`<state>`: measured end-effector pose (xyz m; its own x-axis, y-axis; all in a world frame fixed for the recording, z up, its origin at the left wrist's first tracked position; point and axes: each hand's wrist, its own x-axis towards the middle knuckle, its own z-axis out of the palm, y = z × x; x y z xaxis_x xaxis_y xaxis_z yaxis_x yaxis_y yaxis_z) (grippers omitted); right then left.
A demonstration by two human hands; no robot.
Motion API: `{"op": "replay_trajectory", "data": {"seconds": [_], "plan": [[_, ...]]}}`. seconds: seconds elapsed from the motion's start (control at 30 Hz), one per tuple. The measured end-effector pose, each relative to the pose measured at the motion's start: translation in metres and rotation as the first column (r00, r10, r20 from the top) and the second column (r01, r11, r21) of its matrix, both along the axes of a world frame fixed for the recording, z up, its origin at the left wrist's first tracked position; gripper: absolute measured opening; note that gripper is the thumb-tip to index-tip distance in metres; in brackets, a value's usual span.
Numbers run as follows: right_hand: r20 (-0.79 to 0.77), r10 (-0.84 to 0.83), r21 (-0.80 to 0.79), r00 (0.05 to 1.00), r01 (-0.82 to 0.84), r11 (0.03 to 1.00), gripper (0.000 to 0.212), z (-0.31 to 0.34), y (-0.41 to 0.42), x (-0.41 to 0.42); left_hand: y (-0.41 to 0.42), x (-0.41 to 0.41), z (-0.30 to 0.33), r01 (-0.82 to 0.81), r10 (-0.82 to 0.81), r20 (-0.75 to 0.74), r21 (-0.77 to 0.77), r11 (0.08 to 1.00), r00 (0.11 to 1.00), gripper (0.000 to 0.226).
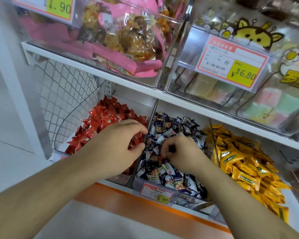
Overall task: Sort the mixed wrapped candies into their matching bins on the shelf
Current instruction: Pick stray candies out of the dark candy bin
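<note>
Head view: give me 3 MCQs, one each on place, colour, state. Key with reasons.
1. Where is the right hand?
A. over the middle bin of dark blue and white candies
B. over the yellow candies
C. on the upper shelf

2. What colour are the candies in the left bin?
A. green
B. red
C. yellow

3. How are the right hand's fingers?
A. flat and spread
B. curled, pinching down in the pile
C. out of view

Key: 1 A, the hand sits above the blue-white wrappers; 2 B, that pile is red; 3 B, the fingertips bunch together among the wrappers.
</note>
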<state>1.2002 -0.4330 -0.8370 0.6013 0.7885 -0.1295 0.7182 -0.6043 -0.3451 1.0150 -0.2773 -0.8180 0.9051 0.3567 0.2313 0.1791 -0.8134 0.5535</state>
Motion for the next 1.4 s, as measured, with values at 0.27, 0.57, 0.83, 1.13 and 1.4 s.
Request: {"op": "replay_trajectory", "data": {"seconds": [0.27, 0.57, 0.83, 1.13, 1.4], "plan": [[-0.079, -0.086, 0.373, 0.993, 0.109, 0.921, 0.022, 0.04, -0.01, -0.012, -0.003, 0.0, 0.006, -0.038, 0.041, 0.074, -0.041, 0.998, 0.996, 0.034], [-0.447, 0.086, 0.585, 0.89, 0.218, 0.781, 0.009, 0.067, 0.001, -0.047, -0.004, -0.006, 0.02, -0.137, 0.175, 0.154, -0.233, 0.963, 0.972, 0.007], [-0.163, 0.046, 0.123, 0.986, -0.026, 0.992, 0.023, 0.015, -0.006, -0.015, 0.003, -0.008, 0.015, -0.101, 0.1, 0.034, 0.017, 0.995, 0.994, 0.047], [-0.138, 0.037, -0.051, 0.99, -0.044, 0.998, 0.044, -0.004, 0.007, 0.002, -0.003, 0.0, -0.003, 0.041, -0.04, -0.05, 0.02, 0.999, 0.998, 0.052], [-0.109, 0.054, -0.045, 0.993, -0.059, 0.997, 0.061, -0.008, 0.007, 0.005, -0.003, -0.001, -0.005, 0.04, -0.04, -0.016, 0.029, 0.999, 0.999, 0.052]]}}
